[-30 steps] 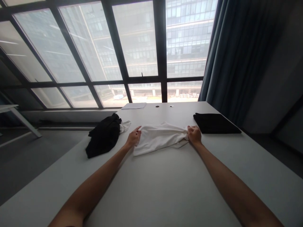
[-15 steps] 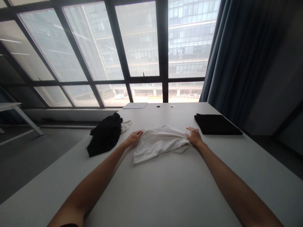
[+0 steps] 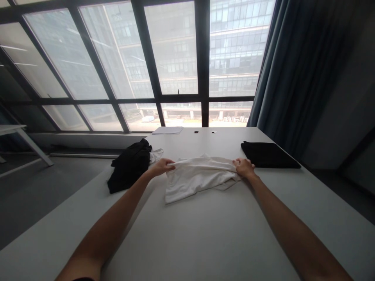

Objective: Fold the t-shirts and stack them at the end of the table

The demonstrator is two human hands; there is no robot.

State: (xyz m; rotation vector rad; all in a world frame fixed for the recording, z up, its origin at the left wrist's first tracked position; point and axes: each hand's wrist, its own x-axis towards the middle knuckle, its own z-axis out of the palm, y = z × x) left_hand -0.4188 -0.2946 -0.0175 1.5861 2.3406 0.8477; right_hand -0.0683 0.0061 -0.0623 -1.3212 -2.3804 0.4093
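A crumpled white garment (image 3: 197,176) lies in the middle of the white table (image 3: 205,234). My left hand (image 3: 160,166) pinches its far left edge, fingers closed on the cloth. At the far right edge my right hand (image 3: 243,168) is closed on the fabric too. Both arms reach straight out over the table, and the cloth's far edge runs roughly straight between the two hands.
A heap of black cloth (image 3: 129,167) with a bit of white cloth (image 3: 155,155) lies to the left. A folded black garment (image 3: 268,155) sits to the right. A sheet of paper (image 3: 167,130) lies at the far edge by the window. Curtain (image 3: 293,70) hangs right.
Both hands lay flatter on the white garment half a second ago; now they have closed on its far edge, the left a little farther out and the right slightly to the right.
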